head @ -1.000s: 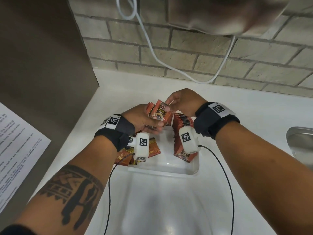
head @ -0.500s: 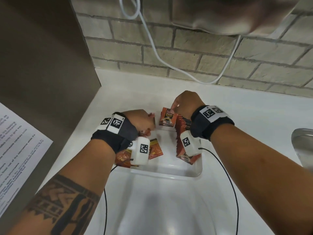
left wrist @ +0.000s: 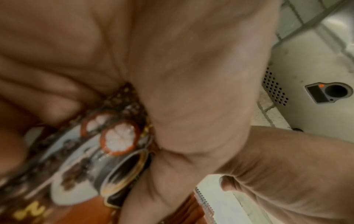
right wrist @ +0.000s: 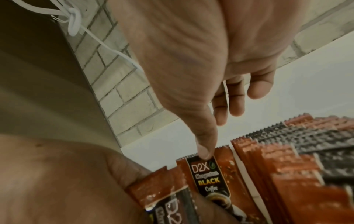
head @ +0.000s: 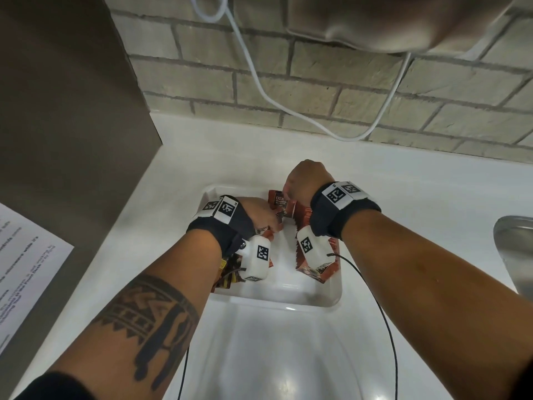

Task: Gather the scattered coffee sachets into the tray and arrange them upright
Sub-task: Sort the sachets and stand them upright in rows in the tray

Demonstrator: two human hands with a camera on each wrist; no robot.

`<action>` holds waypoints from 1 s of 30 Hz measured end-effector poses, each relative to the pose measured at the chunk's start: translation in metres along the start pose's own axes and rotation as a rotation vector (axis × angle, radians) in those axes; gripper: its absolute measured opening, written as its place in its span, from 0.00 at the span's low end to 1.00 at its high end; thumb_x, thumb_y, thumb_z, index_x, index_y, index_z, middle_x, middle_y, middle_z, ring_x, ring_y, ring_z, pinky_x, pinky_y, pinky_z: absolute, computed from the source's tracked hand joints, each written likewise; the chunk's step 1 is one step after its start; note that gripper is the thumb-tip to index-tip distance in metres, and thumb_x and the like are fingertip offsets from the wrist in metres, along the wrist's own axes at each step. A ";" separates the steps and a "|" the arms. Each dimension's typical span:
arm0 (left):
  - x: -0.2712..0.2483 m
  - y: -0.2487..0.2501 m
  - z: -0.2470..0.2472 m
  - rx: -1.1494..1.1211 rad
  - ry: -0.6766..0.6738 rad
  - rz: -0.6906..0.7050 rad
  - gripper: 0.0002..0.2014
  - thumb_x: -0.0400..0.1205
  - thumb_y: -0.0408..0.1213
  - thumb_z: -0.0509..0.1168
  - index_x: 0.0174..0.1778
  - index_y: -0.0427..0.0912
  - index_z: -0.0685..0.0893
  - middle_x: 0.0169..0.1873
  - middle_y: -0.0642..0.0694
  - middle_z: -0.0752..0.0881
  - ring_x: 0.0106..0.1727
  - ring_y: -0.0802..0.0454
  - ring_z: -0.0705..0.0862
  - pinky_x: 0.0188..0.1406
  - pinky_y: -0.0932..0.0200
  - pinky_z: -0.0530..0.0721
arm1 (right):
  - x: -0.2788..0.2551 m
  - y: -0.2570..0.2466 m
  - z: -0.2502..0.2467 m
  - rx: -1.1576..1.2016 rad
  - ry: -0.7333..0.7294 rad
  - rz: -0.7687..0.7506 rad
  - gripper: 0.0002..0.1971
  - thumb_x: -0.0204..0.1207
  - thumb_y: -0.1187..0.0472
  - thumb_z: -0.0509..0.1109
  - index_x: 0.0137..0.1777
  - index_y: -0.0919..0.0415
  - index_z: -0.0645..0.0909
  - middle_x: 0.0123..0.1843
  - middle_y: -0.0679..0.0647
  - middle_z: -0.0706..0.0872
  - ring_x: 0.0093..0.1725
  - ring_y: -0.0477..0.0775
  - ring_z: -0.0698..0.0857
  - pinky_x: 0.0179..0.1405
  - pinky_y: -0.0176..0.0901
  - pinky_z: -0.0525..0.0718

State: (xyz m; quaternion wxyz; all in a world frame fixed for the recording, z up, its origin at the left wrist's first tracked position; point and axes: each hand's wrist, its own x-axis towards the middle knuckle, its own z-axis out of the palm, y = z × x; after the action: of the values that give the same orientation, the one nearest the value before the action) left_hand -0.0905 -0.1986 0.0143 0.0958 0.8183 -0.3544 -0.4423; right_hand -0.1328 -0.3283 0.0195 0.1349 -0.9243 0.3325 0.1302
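Note:
A white tray [head: 288, 295] sits on the white counter. A row of upright brown-orange coffee sachets [head: 320, 272] [right wrist: 287, 174] fills its right side. A D2X sachet [head: 281, 202] [right wrist: 208, 175] stands at the row's far end. My right hand [head: 302, 180] has its thumb tip [right wrist: 205, 154] on that sachet's top edge, and its other fingers hang relaxed behind, clear of it. My left hand [head: 259, 215], low in the tray's left half, grips a sachet [left wrist: 114, 144] [right wrist: 168, 201] against the palm. Loose sachets [head: 230, 272] lie partly hidden under the left wrist.
A brick wall with a hanging white cable [head: 259, 82] runs behind the counter. A brown panel [head: 72, 111] bearing a printed sheet [head: 26, 269] stands at the left. A steel sink [head: 516, 249] is at the right edge. A white basin [head: 274, 356] lies in front of the tray.
My right hand lowered the D2X sachet from above the tray and stood it at the row's far end. My left hand dropped down into the tray with its sachets.

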 end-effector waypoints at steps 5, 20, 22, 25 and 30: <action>0.006 -0.003 0.000 0.032 -0.039 -0.033 0.17 0.86 0.42 0.65 0.62 0.32 0.88 0.59 0.39 0.90 0.47 0.49 0.82 0.55 0.58 0.80 | 0.001 0.003 0.000 0.004 0.001 -0.027 0.08 0.71 0.59 0.73 0.48 0.55 0.90 0.51 0.52 0.88 0.54 0.56 0.85 0.57 0.52 0.87; -0.001 -0.016 -0.007 -0.235 0.033 -0.021 0.20 0.80 0.46 0.71 0.57 0.32 0.87 0.56 0.36 0.89 0.54 0.40 0.86 0.67 0.46 0.82 | -0.030 0.009 -0.033 0.064 0.082 -0.162 0.09 0.80 0.59 0.71 0.54 0.60 0.90 0.53 0.51 0.89 0.57 0.54 0.86 0.58 0.44 0.84; -0.005 -0.024 -0.010 -0.449 0.037 0.003 0.19 0.79 0.44 0.73 0.58 0.32 0.87 0.55 0.34 0.89 0.55 0.37 0.86 0.69 0.40 0.83 | -0.041 0.013 -0.040 0.225 0.098 -0.200 0.06 0.78 0.56 0.75 0.51 0.56 0.91 0.47 0.44 0.86 0.53 0.48 0.84 0.46 0.35 0.77; -0.016 -0.032 -0.014 -0.773 0.016 0.092 0.18 0.79 0.40 0.75 0.61 0.33 0.87 0.47 0.34 0.88 0.46 0.38 0.86 0.56 0.40 0.89 | -0.053 0.013 -0.039 0.377 -0.004 -0.248 0.10 0.74 0.48 0.79 0.51 0.51 0.89 0.47 0.42 0.88 0.49 0.43 0.84 0.42 0.33 0.75; -0.035 -0.028 -0.010 -0.907 0.029 0.284 0.08 0.81 0.35 0.72 0.54 0.39 0.87 0.39 0.44 0.90 0.42 0.48 0.89 0.44 0.51 0.92 | -0.062 0.011 -0.040 0.485 -0.037 -0.292 0.10 0.71 0.53 0.82 0.51 0.51 0.88 0.45 0.50 0.91 0.46 0.48 0.88 0.44 0.39 0.80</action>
State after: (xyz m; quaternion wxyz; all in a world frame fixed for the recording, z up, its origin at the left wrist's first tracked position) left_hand -0.0812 -0.1568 0.0297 0.5079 0.6434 -0.2324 -0.5236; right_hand -0.1798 -0.3138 0.0755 0.3753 -0.9006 0.2149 0.0428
